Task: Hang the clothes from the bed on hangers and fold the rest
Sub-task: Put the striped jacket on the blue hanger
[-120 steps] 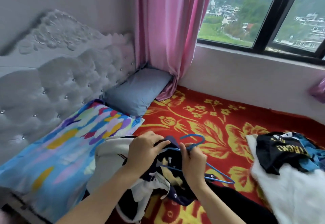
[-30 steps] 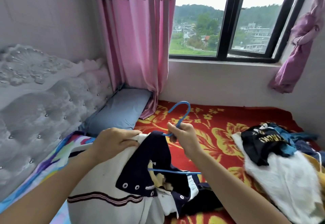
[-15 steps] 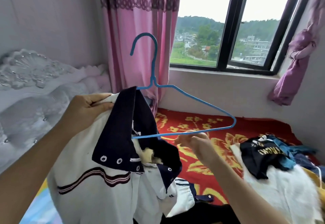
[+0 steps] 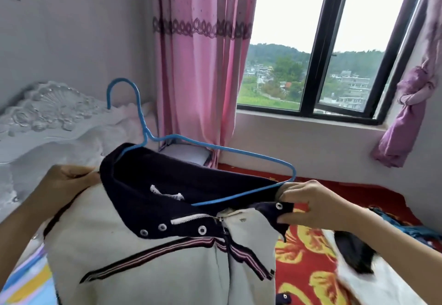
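Note:
A cream jacket (image 4: 153, 268) with a navy collar, snaps and a zip hangs in the air in front of me. A blue wire hanger (image 4: 216, 148) sits partly inside its neck, hook up at the left. My left hand (image 4: 65, 180) grips the jacket's left shoulder. My right hand (image 4: 308, 203) pinches the right end of the collar together with the hanger's lower wire. A pile of other clothes (image 4: 373, 271), black, white and blue, lies on the bed at the lower right.
The bed has a red cover with yellow flowers (image 4: 303, 252) and a white tufted headboard (image 4: 47, 123) at the left. A grey pillow (image 4: 186, 155) lies below a pink curtain (image 4: 201, 65). A black-framed window (image 4: 320, 48) is straight ahead.
The jacket and hanger have risen off the bed. The collar is now spread wider along the hanger, and my right hand has moved from the hanger's bottom wire to the collar's right end.

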A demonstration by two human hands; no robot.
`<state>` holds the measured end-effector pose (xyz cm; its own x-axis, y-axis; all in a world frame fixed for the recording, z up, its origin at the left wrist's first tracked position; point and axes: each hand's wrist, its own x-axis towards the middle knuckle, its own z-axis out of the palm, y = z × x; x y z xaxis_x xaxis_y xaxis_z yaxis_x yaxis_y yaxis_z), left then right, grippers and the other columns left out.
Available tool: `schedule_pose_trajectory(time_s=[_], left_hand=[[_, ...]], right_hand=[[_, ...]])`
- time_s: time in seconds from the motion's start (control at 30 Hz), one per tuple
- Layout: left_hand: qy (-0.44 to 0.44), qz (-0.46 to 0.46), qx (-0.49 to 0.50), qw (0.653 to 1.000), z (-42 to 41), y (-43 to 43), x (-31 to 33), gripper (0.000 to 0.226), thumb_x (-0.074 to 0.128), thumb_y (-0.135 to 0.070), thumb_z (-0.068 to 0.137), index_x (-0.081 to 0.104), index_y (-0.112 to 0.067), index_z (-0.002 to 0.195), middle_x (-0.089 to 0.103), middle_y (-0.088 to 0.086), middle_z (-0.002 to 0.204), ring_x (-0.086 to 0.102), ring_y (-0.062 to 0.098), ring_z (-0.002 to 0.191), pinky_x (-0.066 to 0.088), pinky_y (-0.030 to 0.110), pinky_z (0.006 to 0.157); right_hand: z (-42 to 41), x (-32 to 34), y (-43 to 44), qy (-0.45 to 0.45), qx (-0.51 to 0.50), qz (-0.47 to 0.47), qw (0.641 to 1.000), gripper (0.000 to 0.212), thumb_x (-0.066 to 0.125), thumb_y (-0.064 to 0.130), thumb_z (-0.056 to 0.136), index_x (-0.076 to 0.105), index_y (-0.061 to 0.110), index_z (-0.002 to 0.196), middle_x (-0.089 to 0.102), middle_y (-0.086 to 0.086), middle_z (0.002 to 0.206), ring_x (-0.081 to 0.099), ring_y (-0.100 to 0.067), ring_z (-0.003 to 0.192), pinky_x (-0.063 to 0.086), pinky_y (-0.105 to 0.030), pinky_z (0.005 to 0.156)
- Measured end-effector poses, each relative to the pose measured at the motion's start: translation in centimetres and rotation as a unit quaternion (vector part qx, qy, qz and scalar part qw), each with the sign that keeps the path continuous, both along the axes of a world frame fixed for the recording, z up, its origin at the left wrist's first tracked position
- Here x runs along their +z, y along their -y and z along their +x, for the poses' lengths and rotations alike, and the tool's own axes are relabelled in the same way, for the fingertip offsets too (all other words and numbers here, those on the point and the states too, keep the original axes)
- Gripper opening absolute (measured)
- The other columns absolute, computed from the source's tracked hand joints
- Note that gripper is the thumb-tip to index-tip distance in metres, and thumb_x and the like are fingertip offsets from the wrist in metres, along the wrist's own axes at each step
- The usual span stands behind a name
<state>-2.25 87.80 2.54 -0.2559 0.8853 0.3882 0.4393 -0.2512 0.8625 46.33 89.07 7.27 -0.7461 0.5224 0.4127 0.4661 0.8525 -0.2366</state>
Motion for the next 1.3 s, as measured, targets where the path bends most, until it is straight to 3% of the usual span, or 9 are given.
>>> schedule_pose_trajectory(time_s=[0.2,0.33,0.5,0.7,0.77,0.87,1.0,1.13,1.3], left_hand=[[0.062,0.007,-0.011,0.998,-1.4,-2.2,-1.0,0.023,0.069,-0.040,0.064,0.077,-0.021,0.074,0.072,0.007,0.069,0.067,0.016,0.057,0.053,0.022,0.050],[0.102,0.018,-0.059,0.993,-0.6,-3.6,-1.8,0.024,0.067,-0.026,0.074,0.072,-0.003,0.075,0.070,0.011,0.064,0.065,0.019,0.053,0.050,0.019,0.048],[0.110,0.010,-0.053,0.992,-0.5,-3.9,-2.9,0.021,0.071,-0.029,0.066,0.074,-0.009,0.072,0.065,0.029,0.077,0.063,0.029,0.065,0.052,0.025,0.058],[0.055,0.029,-0.058,0.996,2.2,-2.7,-1.2,0.028,0.063,-0.038,0.074,0.068,-0.013,0.062,0.061,0.020,0.073,0.055,0.023,0.068,0.043,0.031,0.063],[0.009,0.088,-0.022,0.996,4.4,-2.2,-0.3,0.030,0.048,-0.019,0.079,0.058,-0.019,0.050,0.058,-0.006,0.057,0.046,0.001,0.058,0.036,0.023,0.050],[-0.109,0.146,0.058,0.982,7.9,-0.8,1.6,0.026,0.041,0.003,0.073,0.045,-0.014,0.054,0.036,-0.003,0.044,0.027,-0.001,0.044,0.026,0.023,0.044],[-0.048,0.139,0.122,0.981,7.9,-1.8,0.7,0.049,0.045,-0.014,0.098,0.028,-0.020,0.052,0.026,-0.003,0.046,0.029,0.000,0.035,0.024,0.027,0.046],[-0.204,0.187,0.139,0.951,7.4,-2.3,-0.8,0.047,0.030,-0.044,0.081,0.019,-0.008,0.052,0.020,-0.006,0.039,0.023,0.008,0.041,0.016,0.037,0.046],[-0.374,0.222,0.181,0.882,8.8,-2.5,-1.6,0.052,0.032,-0.024,0.085,0.046,0.002,0.042,0.036,0.015,0.030,0.037,0.022,0.024,0.016,0.017,0.045]], right_hand=[[-2.1,1.0,2.7,-0.277,-0.037,-0.104,0.955,0.014,0.069,0.028,0.071,0.062,0.022,0.059,0.055,0.008,0.054,0.046,-0.008,0.050,0.040,-0.024,0.049],[-4.6,-0.2,3.3,-0.545,-0.120,-0.104,0.823,0.036,0.061,-0.002,0.082,0.057,0.027,0.062,0.057,0.002,0.044,0.049,-0.002,0.035,0.038,-0.010,0.037],[-5.6,-2.5,2.8,-0.631,-0.160,-0.225,0.725,0.014,0.068,0.022,0.076,0.064,0.026,0.089,0.066,-0.004,0.054,0.059,-0.012,0.044,0.048,-0.023,0.045],[-5.5,-2.4,1.4,-0.543,-0.206,-0.123,0.805,0.036,0.052,0.016,0.094,0.063,0.026,0.061,0.047,0.009,0.046,0.043,-0.007,0.044,0.035,-0.018,0.045],[-5.3,-1.9,1.1,-0.495,-0.210,-0.065,0.841,0.031,0.047,0.011,0.096,0.055,0.011,0.066,0.045,0.008,0.046,0.043,-0.002,0.042,0.031,-0.009,0.043],[-4.5,-2.3,0.9,-0.395,-0.201,-0.021,0.896,0.034,0.045,0.008,0.097,0.043,0.013,0.064,0.038,0.009,0.048,0.040,-0.003,0.041,0.028,-0.009,0.040],[-2.3,-1.9,1.7,-0.234,-0.148,0.034,0.960,0.048,0.042,0.034,0.092,0.055,-0.001,0.062,0.042,0.004,0.040,0.038,-0.011,0.037,0.030,-0.019,0.040],[-1.9,-1.2,2.8,-0.283,-0.103,0.106,0.948,0.028,0.040,0.033,0.095,0.055,0.014,0.080,0.035,0.019,0.039,0.033,0.007,0.037,0.021,0.001,0.043],[-2.9,-1.7,2.1,-0.272,-0.144,0.195,0.931,0.043,0.041,0.037,0.096,0.053,0.008,0.068,0.040,0.009,0.036,0.028,0.000,0.036,0.030,-0.016,0.035]])
